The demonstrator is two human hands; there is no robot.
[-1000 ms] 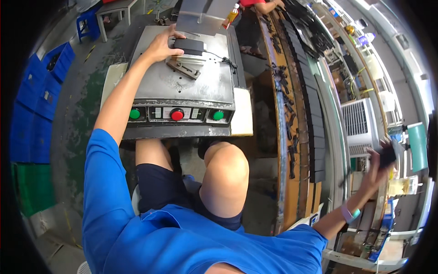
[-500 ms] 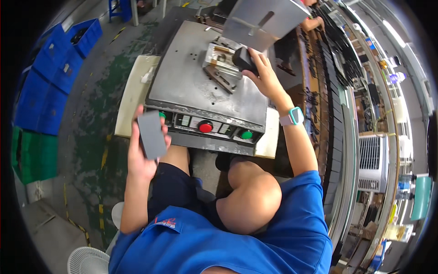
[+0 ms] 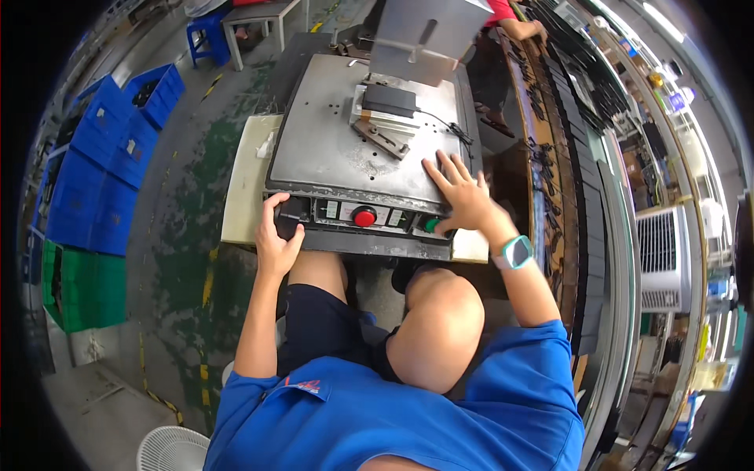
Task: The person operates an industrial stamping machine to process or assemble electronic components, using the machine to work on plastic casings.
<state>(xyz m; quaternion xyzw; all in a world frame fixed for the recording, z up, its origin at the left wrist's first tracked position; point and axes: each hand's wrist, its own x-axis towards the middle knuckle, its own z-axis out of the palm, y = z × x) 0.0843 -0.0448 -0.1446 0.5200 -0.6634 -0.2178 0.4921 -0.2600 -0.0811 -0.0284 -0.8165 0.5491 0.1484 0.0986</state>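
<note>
A black power adapter (image 3: 389, 100) lies in the metal fixture (image 3: 385, 125) on the machine's steel plate, its dark cable (image 3: 449, 125) trailing to the right. My left hand (image 3: 276, 245), at the machine's front left corner, is closed around another dark rectangular block (image 3: 289, 226), seen nearly end-on and partly covered by the fingers. My right hand (image 3: 465, 195) has its fingers spread over the plate's front right edge, and its thumb is at the right green button (image 3: 431, 225). A red button (image 3: 364, 217) sits mid-panel between the hands. The left green button is hidden.
A metal head plate (image 3: 428, 43) hangs above the back of the machine. Blue crates (image 3: 98, 133) and a green crate (image 3: 86, 286) are stacked at left. On the right runs a conveyor (image 3: 561, 196) with dark parts beside it; a co-worker's arm (image 3: 522, 30) reaches there.
My right hand has left the adapter in the fixture and come down to the right green button. My left hand has moved to the machine's left corner, turning the block it holds.
</note>
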